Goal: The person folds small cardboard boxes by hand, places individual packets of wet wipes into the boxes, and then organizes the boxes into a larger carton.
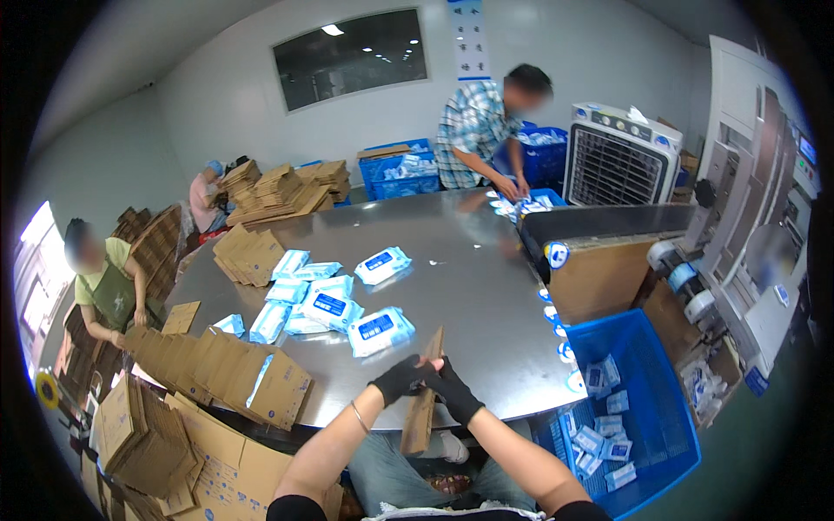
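Note:
Both my hands wear black fingerless gloves and meet at the near edge of a steel table (pixel 469 304). Between them stands a flattened cardboard carton (pixel 419 425), seen nearly edge-on. My left hand (pixel 398 379) grips its upper part from the left, and my right hand (pixel 455 392) closes on it from the right, fingers touching the left ones. Just beyond my hands lies a blue and white pack of wipes (pixel 380 332). Another pack (pixel 383 266) rests farther off, beside a loose pile of similar packs (pixel 330 308).
A row of upright cartons (pixel 221 369) lines the table's left edge, with stacked flat cartons (pixel 143 434) below. At right stand a blue crate (pixel 669 408) holding small packs and a machine (pixel 730 217). A co-worker (pixel 478 130) handles packs across the table; another person (pixel 113 282) stands left.

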The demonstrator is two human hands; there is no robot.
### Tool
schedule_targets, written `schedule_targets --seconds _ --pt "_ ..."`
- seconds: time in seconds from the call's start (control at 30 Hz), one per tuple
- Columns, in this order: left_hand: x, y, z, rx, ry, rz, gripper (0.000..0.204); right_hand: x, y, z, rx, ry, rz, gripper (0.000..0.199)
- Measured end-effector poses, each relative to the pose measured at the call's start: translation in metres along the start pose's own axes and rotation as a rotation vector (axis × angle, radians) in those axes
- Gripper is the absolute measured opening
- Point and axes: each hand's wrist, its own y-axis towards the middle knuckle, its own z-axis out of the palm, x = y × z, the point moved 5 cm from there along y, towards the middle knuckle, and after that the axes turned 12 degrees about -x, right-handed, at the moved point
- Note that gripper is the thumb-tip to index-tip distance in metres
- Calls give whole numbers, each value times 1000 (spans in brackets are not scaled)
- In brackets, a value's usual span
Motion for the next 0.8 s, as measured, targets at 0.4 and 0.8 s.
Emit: schedule_targets --seconds 0.4,0.8 --pt "28 -28 -92 -71 -270 16 58 -37 -1 12 -18 -158 288 85" --pt "-24 -45 -78 -149 106 204 39 40 5 4 -94 -291 -160 66"
